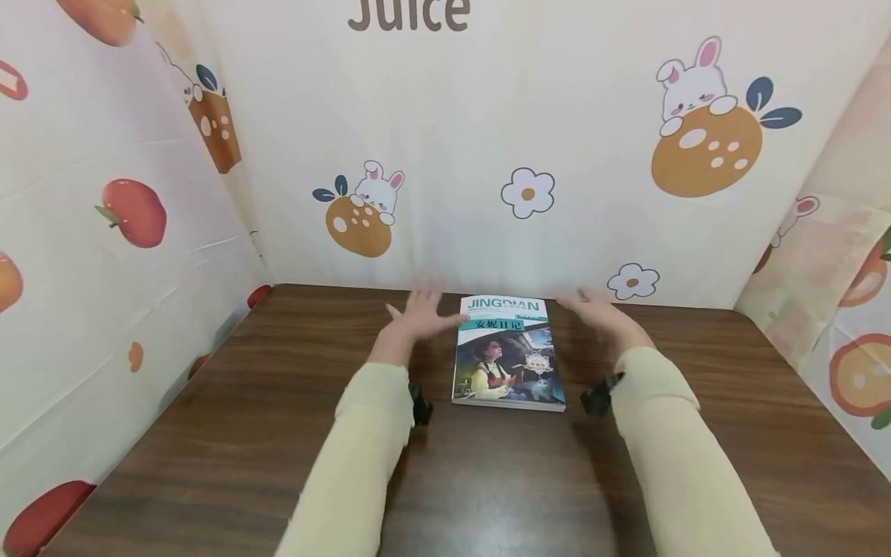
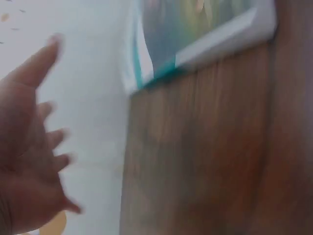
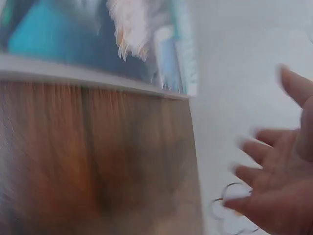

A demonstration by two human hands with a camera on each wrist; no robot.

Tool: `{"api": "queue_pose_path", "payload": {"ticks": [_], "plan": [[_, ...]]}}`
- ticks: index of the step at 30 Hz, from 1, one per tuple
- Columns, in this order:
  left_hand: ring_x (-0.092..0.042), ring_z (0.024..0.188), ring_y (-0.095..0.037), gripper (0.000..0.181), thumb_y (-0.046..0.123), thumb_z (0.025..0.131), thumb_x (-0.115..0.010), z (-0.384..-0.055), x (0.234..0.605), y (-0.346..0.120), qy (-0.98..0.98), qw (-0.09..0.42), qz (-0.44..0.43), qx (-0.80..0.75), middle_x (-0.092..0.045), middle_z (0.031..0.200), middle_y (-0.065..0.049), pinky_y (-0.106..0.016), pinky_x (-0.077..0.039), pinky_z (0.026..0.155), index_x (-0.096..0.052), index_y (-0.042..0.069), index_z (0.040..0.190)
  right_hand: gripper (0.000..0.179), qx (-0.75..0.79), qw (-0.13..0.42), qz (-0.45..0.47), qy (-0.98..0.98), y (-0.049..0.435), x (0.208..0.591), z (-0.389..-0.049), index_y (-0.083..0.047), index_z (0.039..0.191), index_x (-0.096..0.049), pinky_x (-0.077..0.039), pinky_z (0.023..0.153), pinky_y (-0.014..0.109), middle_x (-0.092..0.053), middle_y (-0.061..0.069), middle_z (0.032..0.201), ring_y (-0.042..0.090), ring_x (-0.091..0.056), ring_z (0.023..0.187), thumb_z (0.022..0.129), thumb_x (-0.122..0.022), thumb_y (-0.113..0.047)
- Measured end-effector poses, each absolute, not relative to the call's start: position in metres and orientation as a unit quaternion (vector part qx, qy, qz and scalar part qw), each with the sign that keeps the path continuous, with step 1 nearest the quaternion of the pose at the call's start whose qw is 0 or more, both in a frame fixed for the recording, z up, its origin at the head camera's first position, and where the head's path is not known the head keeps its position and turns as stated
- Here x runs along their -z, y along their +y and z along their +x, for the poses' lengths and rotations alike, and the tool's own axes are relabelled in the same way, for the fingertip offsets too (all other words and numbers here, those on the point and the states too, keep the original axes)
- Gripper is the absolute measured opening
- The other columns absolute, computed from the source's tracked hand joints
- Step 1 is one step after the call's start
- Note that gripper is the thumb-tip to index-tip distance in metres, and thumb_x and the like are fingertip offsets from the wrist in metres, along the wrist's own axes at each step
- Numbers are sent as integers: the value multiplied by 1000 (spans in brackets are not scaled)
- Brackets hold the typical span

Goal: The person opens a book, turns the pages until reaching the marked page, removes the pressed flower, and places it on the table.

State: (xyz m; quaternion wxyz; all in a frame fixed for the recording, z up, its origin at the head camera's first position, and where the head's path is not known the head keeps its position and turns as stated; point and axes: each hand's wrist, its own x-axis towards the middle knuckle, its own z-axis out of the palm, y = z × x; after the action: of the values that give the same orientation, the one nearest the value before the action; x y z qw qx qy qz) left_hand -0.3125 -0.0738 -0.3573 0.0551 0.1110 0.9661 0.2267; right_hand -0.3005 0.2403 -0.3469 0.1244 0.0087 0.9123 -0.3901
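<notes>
A paperback book with a white, teal and dark illustrated cover lies flat at the far side of the table, its title toward the back. On its left is my left hand, fingers spread, the thumb overlapping the book's upper left edge in the head view. My right hand is off the book's right edge with its fingers extended. In the left wrist view, the left hand holds nothing and the book shows apart from it. The right wrist view has the right hand likewise without anything in it.
The dark wooden table ends at a white curtain printed with rabbits, fruit and flowers. More printed cloth hangs along the left side, and another piece stands at the right. A black strap device sits on the left wrist.
</notes>
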Motion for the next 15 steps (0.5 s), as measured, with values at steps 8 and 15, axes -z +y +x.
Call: {"api": "queue_pose_path", "payload": {"ticks": [8, 15], "plan": [[-1, 140, -30, 97, 55, 70, -73, -262, 391, -54, 921, 158, 206, -290, -7, 154, -8, -65, -1, 101, -23, 25, 148, 63, 453, 144, -22, 880, 250, 396, -265, -1, 142, -32, -8, 104, 58, -13, 25, 149, 42, -4, 136, 96, -43, -42], [0, 140, -32, 97, 48, 65, -80, -251, 405, -49, 924, 154, 217, -276, -5, 154, -6, -63, 7, 101, -29, 27, 145, 66, 420, 124, -81, 895, 245, 416, -255, -4, 140, -38, 5, 95, 70, -12, 17, 152, 47, 13, 133, 90, -55, -43]]}}
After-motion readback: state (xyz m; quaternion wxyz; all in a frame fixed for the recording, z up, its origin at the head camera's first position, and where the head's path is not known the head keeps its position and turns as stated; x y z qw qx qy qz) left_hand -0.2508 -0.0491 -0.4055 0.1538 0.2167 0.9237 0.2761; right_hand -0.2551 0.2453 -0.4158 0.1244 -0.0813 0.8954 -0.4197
